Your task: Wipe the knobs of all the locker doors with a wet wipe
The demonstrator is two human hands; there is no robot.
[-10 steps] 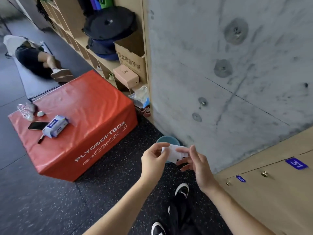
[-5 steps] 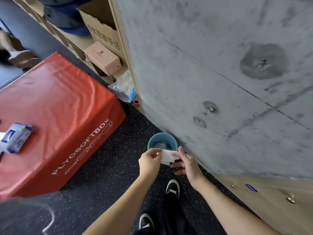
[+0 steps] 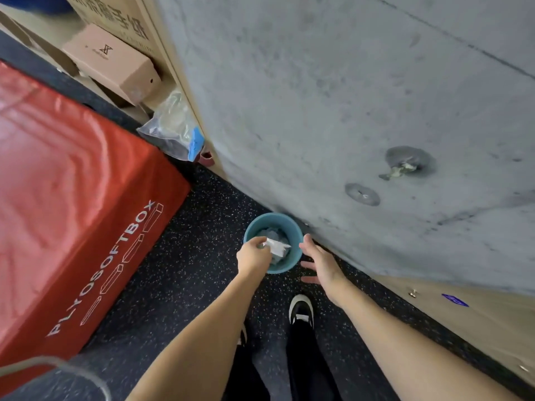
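Left hand pinches the wet wipe over the blue bin at 12 o'clock; right hand hangs spread, empty; wiping looks finished or paused, locker knob at 3 o'clock

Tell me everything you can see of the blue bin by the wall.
The blue bin is a small round bucket, plastic by its look, standing upright on the dark speckled floor close against the concrete wall. Crumpled pale wipes lie inside. The left hand holds a white wipe over its open mouth; the right hand hovers open beside its rim.
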